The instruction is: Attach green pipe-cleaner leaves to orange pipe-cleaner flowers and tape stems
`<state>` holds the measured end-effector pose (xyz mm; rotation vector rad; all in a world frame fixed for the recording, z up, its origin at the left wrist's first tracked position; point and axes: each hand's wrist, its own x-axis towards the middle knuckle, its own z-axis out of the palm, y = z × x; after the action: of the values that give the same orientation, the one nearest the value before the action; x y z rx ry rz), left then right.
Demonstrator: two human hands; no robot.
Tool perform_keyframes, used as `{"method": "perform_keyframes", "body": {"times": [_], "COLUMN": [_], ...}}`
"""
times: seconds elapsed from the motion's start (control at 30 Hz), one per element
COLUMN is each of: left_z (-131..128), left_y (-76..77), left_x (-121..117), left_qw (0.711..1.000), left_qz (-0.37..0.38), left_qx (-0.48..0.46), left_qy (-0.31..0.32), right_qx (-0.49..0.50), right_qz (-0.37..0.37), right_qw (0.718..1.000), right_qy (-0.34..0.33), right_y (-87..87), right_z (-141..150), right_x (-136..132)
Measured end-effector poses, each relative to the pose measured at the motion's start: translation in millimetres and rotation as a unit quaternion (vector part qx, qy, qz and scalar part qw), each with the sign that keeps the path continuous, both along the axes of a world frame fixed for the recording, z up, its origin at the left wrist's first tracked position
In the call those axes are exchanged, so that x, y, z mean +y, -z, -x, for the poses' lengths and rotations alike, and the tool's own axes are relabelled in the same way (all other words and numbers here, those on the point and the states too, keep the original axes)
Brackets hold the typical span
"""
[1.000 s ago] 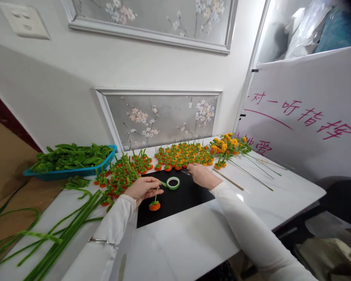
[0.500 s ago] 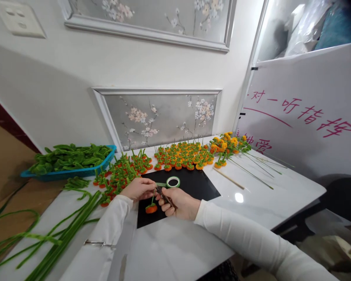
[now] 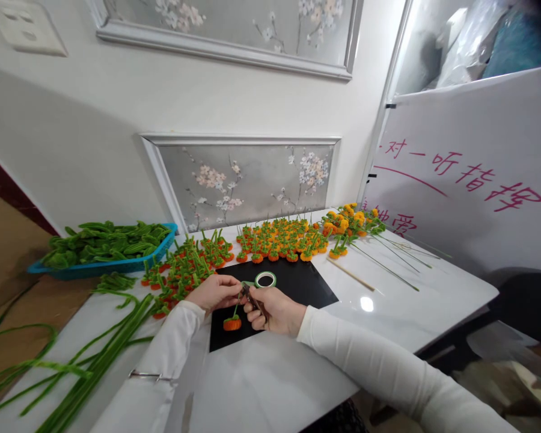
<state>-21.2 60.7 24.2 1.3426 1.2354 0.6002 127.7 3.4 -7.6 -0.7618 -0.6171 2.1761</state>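
Over the black mat (image 3: 293, 282), my left hand (image 3: 217, 293) pinches the top of a thin green stem, from which an orange chenille flower (image 3: 232, 324) hangs head down. The green tape at the stem runs to a roll of green floral tape (image 3: 265, 280) lying on the mat. My right hand (image 3: 277, 308) is closed around small dark pliers (image 3: 260, 305), their jaws at the stem end right beside my left fingertips. Whether the jaws are closed on the stem or tape is too small to tell.
Rows of orange and yellow flowers (image 3: 275, 237) stand stem-up behind the mat. Stemmed yellow flowers (image 3: 349, 221) lie at the back right, near a thin wooden stick (image 3: 352, 275). At left are a blue basket (image 3: 103, 269) of green pieces and long green chenille stems (image 3: 99, 361).
My right hand has picked up the pliers from the mat's far edge and brought them left to the stem in my left hand. Over the last half second both hands barely moved.
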Motion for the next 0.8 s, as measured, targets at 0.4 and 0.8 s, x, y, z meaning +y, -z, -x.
{"method": "perform_keyframes", "body": {"times": [0.4,0.8], "left_z": [4.4,4.9], "left_y": [0.3,-1.4], "left_x": [2.3,-0.6], "left_qw": [1.0,0.999], "left_qz": [0.02,0.037], "left_qx": [-0.017,-0.025], "left_qy": [0.013,0.024], "right_qx": [-0.04,-0.055], "right_qz": [-0.032,-0.063], "right_qw": [0.999,0.996], "right_qy": [-0.002,-0.02], "right_y": [0.3,-1.2], "right_z": [-2.1,-1.2], "right_x": [3.0,8.4]}}
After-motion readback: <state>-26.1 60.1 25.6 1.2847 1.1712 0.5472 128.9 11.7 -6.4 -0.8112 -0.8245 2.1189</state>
